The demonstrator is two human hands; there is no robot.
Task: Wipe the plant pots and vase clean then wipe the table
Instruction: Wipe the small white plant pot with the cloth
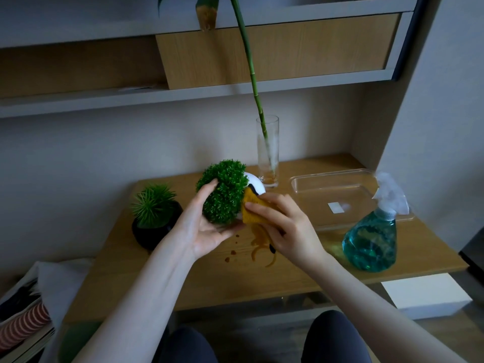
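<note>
My left hand point(207, 226) holds a white round pot point(255, 186) tilted on its side above the table, gripping it by its bushy green plant point(225, 192). Against the pot's side my right hand point(285, 226) presses a yellow cloth point(252, 209). A black pot point(154, 229) with a spiky green plant stands at the left on the wooden table point(235, 281). The tall glass vase point(267, 150) with a bamboo stem stands at the back. Brown drops and smears point(258, 251) lie on the table under my hands.
A spray bottle of blue-green liquid point(372, 239) stands at the right front. Behind it lies a clear plastic tray point(337, 197). Shelves hang on the wall above. Magazines and a striped object point(23, 320) sit low at the left.
</note>
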